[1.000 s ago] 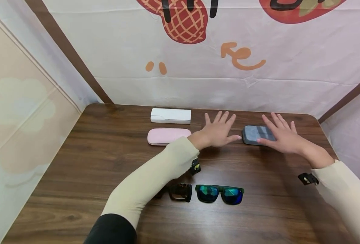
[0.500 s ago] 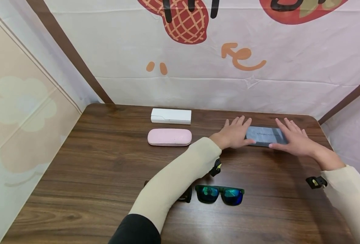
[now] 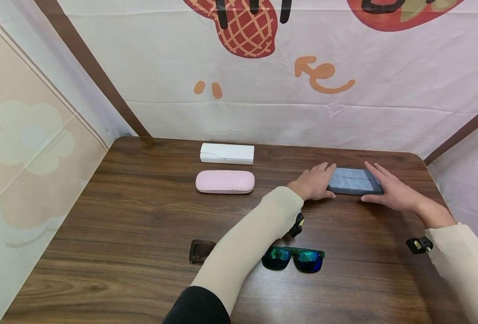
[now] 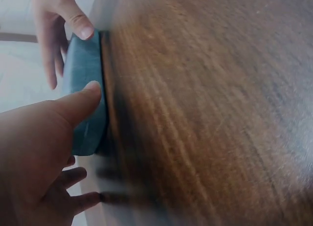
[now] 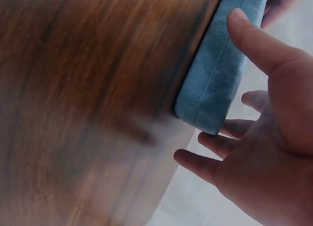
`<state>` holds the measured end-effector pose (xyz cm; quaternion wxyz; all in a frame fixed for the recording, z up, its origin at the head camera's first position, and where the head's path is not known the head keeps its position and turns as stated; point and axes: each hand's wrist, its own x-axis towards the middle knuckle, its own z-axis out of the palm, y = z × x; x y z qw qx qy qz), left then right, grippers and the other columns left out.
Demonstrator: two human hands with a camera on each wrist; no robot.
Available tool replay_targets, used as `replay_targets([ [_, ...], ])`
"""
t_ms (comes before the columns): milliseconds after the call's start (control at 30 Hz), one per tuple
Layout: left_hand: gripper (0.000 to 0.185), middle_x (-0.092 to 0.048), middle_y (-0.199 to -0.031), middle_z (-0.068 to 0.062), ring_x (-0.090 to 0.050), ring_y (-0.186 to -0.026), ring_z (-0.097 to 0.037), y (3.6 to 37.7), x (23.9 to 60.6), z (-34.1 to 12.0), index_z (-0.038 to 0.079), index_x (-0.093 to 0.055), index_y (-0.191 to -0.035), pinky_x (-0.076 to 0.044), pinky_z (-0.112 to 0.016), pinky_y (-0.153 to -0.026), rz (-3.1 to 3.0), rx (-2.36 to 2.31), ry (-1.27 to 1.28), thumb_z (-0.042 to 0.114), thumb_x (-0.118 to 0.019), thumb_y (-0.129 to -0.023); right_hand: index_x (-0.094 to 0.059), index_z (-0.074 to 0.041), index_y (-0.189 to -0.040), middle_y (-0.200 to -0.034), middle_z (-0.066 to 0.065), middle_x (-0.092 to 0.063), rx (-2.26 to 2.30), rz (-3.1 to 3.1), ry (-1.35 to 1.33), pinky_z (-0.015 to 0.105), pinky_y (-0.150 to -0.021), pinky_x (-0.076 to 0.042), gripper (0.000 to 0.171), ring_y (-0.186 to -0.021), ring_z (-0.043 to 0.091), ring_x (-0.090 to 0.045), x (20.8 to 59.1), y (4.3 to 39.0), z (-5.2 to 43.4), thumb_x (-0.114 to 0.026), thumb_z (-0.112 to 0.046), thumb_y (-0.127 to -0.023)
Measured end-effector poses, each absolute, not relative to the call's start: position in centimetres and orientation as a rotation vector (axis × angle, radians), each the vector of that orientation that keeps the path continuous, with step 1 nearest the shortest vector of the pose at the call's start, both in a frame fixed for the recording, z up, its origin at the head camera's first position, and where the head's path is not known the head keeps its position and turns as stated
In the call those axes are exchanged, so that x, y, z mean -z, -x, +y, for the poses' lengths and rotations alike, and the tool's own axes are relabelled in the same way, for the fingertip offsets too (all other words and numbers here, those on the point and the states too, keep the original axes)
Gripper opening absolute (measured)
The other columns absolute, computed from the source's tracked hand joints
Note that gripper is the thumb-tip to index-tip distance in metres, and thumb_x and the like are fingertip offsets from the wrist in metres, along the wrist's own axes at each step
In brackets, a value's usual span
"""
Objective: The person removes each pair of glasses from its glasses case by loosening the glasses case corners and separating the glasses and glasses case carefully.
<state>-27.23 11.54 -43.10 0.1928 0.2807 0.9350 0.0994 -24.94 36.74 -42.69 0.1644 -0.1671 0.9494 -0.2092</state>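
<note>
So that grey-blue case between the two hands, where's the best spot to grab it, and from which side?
Probably by its two short ends, one from each side. The grey-blue case lies flat on the table with its long side across the view, too long for one hand. The left hand and right hand already flank those ends, thumbs on the near edge. The rounded, soft-looking edges should grip well.

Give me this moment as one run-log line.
left hand: thumb on grey case near edge | right hand: thumb on same edge, fingers open | case on table | sunglasses untouched
</note>
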Motion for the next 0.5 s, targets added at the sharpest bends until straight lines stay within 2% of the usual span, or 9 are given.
replay_targets([
  [133, 0.087, -0.015, -0.169, 0.002, -0.021, -0.152, -0.013, 27.3, 43.5, 11.7, 0.022, -0.007, -0.165, -0.023, -0.04, -0.121, 2.642, -0.283, -0.798, 0.048, -0.059, -0.1, -0.009, 0.001, -0.161, -0.158, 0.043, -0.006, 0.58, 2.74, 0.496, 0.076, -0.105, -0.022, 0.103, -0.143, 0.062, -0.012, 43.2, 24.9, 36.8, -0.079, -0.026, -0.091],
  [333, 0.081, -0.031, -0.162, 0.002, -0.036, -0.145, -0.011, 27.3, 43.6, 11.9, 0.021, -0.02, -0.162, -0.031, -0.04, -0.117, 2.687, -0.295, -0.785, 0.047, -0.062, -0.098, -0.023, 0.006, -0.156, -0.153, 0.044, -0.018, 0.534, 2.824, 0.566, 0.074, -0.104, -0.027, 0.089, -0.138, 0.063, -0.022, 43.8, 24.8, 36.6, -0.078, -0.007, -0.087],
  [500, 0.074, -0.041, -0.155, 0.003, -0.043, -0.139, -0.01, 27.1, 43.6, 12.1, 0.021, -0.03, -0.157, -0.035, -0.039, -0.114, 2.727, -0.29, -0.769, 0.045, -0.065, -0.097, -0.026, 0.006, -0.156, -0.149, 0.043, -0.025, 0.526, 2.855, 0.558, 0.072, -0.103, -0.03, 0.088, -0.134, 0.061, -0.029, 44.1, 24.7, 36.6, -0.078, -0.002, -0.086],
])
